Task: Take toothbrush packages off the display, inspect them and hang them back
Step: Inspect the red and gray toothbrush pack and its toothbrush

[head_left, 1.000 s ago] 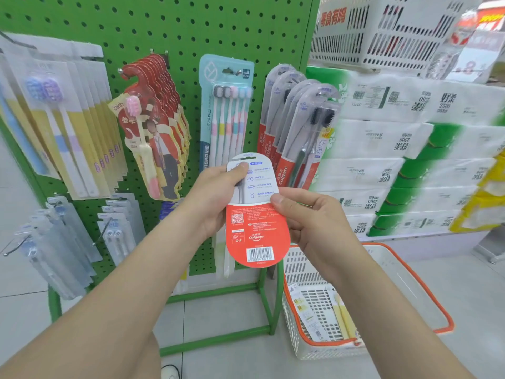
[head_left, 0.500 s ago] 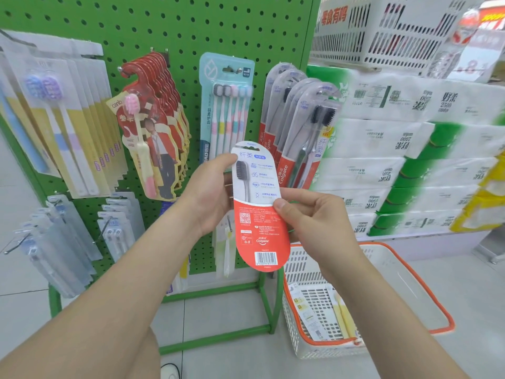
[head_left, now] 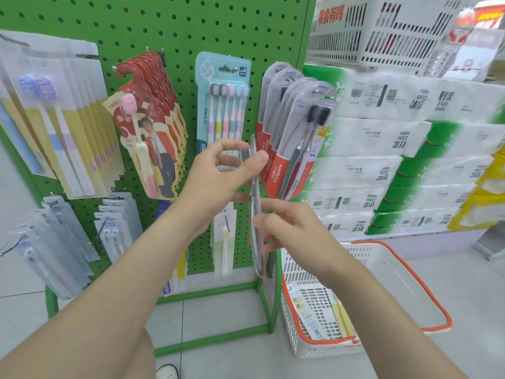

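The fingers [head_left: 258, 160] of the left hand [head_left: 218, 173] are curled, with thumb and fingertips pinching the upper part of a flat, clear-plastic toothbrush package [head_left: 256, 192]. The right hand [head_left: 295, 228] sits lower, its thumb and curled fingers clamped on the package's lower half. The toothbrush package is held upright in the air between both hands, edge-on to the camera, so only its thin side shows; its printing cannot be read.

Just behind the hands stands a green metal pegboard display [head_left: 164, 28]. To the right of the held package hangs a row of red and clear toothbrush packs [head_left: 289, 149] with dark-bristled brushes. To their left hangs a pale teal card pack of five pastel brushes [head_left: 222, 105], then a row of dark red card packs [head_left: 153, 110] with a pink brush in front, then white and yellow card packs [head_left: 68, 119].

On the tiled floor right of the display sits a white plastic basket with an orange rim [head_left: 434, 305], holding yellow toothbrush packs [head_left: 341, 318]. Behind it are stacked white and green paper-tissue bundles [head_left: 382, 138].
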